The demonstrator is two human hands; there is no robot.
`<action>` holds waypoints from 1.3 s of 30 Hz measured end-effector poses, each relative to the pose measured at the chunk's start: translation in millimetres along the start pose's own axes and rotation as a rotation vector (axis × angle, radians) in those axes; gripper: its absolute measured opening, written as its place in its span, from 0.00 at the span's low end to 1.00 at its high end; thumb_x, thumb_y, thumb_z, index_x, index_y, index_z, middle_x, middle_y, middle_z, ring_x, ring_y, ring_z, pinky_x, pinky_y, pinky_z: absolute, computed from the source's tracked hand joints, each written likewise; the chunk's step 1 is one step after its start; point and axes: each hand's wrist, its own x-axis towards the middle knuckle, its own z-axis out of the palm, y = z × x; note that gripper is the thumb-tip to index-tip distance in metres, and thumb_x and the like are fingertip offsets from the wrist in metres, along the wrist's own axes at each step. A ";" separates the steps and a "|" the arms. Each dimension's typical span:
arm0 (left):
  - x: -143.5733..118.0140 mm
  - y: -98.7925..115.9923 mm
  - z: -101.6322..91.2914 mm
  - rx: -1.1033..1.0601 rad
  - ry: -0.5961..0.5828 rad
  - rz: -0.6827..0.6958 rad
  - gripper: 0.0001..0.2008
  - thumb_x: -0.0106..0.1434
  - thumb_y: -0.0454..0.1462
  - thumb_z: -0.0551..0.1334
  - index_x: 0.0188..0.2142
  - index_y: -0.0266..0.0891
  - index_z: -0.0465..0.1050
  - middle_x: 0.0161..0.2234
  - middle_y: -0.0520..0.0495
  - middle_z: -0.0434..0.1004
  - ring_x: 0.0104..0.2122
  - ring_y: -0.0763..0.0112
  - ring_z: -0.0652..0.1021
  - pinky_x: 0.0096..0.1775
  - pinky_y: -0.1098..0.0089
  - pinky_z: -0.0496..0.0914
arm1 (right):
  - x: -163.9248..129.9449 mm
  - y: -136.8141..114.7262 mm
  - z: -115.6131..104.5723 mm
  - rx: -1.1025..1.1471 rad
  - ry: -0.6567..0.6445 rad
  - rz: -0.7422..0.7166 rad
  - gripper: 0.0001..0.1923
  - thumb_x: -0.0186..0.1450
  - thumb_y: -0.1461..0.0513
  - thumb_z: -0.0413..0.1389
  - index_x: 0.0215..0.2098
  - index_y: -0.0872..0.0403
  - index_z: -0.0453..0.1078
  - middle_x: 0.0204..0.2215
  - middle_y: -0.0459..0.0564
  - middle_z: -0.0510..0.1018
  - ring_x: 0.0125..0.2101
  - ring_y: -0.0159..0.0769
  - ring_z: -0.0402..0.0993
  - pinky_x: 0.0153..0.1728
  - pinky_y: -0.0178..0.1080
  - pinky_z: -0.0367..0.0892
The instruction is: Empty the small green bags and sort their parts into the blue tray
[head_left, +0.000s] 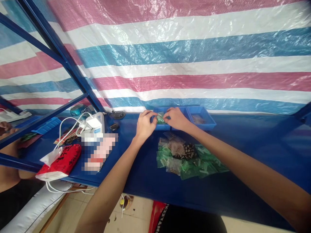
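Observation:
My left hand (pixel 145 123) and my right hand (pixel 178 118) face each other over the left of two blue plastic bins (pixel 182 112). Fingers and thumb are pinched in both. Between them is a small green plastic bag (pixel 160 118), its edges at my fingertips. Nearer me lies a pile of green bags (pixel 188 169) with pale slim pieces inside. Among these are transparent bags (pixel 174 165) of brownish contents and a heap of small dark pieces (pixel 189 150). My right forearm passes over the pile's right side and hides part of it.
The right blue bin (pixel 207 121) holds a transparent bag (pixel 198 119). To the left are a white power strip (pixel 98 124) with cables, a red tissue pack (pixel 65 161) and a blue metal frame (pixel 77 77). Another person's arm (pixel 8 150) shows beyond the frame.

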 end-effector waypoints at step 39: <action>-46.6 76.7 20.7 0.005 -0.471 0.447 0.12 0.75 0.37 0.53 0.47 0.39 0.74 0.36 0.48 0.81 0.37 0.63 0.80 0.39 0.64 0.67 | -162.4 6.6 -34.1 -0.036 -0.115 0.173 0.08 0.72 0.60 0.51 0.38 0.51 0.72 0.36 0.52 0.79 0.36 0.44 0.75 0.35 0.43 0.67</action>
